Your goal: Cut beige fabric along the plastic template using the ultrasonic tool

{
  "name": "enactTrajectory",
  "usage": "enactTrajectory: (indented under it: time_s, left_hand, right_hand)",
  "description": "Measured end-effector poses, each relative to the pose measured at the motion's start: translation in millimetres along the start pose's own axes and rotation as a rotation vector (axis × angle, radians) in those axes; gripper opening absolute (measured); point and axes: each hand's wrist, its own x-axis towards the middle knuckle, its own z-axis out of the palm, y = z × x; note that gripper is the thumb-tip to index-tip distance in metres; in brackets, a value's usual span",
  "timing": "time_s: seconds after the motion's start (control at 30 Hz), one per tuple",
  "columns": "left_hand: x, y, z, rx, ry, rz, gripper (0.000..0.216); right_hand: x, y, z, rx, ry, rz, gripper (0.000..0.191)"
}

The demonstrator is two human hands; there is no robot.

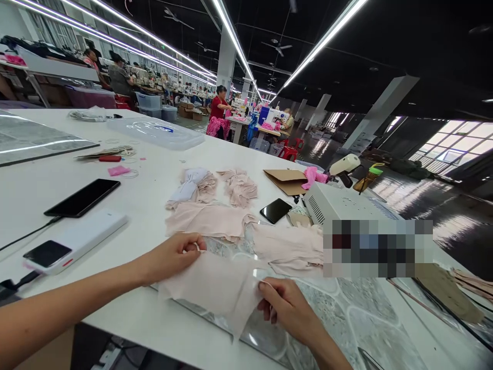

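Note:
A pale pink fabric piece lies flat at the near edge of the white table. My left hand pinches its upper left corner, fingers closed on the cloth. My right hand pinches its right edge, thumb and fingers pressed on the fabric. Just beyond lie more pink fabric pieces, another folded piece and small bunched bundles.
Two black phones and a white power bank lie on the table. A white machine stands at right beside a cardboard piece. A clear plastic lid sits farther back. Other workers sit at distant stations.

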Motion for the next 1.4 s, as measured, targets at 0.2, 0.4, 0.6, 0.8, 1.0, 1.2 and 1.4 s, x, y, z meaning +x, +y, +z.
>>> enactTrajectory:
  time_s: [0.2, 0.4, 0.6, 0.8, 1.0, 1.2, 1.4]
  left_hand:
    - [3.3, -28.7, -2.6, 0.402, 0.102, -0.001, 0.025]
    - [3.1, -25.9, -7.1, 0.532, 0.098, 0.091, 0.022]
    - [17.7, -32.1, -1.3, 0.623, 0.030, 0.253, 0.015]
    - [15.0, -42.7, 6.5, 0.494, 0.006, 0.408, 0.008]
    - [25.8, -22.0, -25.5, 0.302, -0.011, 0.239, 0.022]
    - [78.6, -17.1, -73.5, 0.439, 0.165, 0.206, 0.032]
    - [102.7, -11.0, -59.6, 0.570, 0.230, 0.316, 0.028]
  right_hand:
    - [47.7, -3.5, 2.3, -0.341, 0.206, -0.026, 0.031]
    - [42.1, -0.3, -15.3, -0.518, 0.354, -0.092, 0.022]
    - [52.2, -4.7, -0.1, -0.524, 0.245, -0.197, 0.026]
    - [47.9, -1.3, 7.3, -0.487, 0.194, -0.232, 0.012]
    - [63.4, -17.2, -16.8, -0.259, 0.143, -0.222, 0.023]
    - [139.5, -43.9, -28.9, -0.094, 0.234, -0.235, 0.025]
    - [165.4, -20.2, -67.9, 0.005, 0.491, -0.199, 0.035]
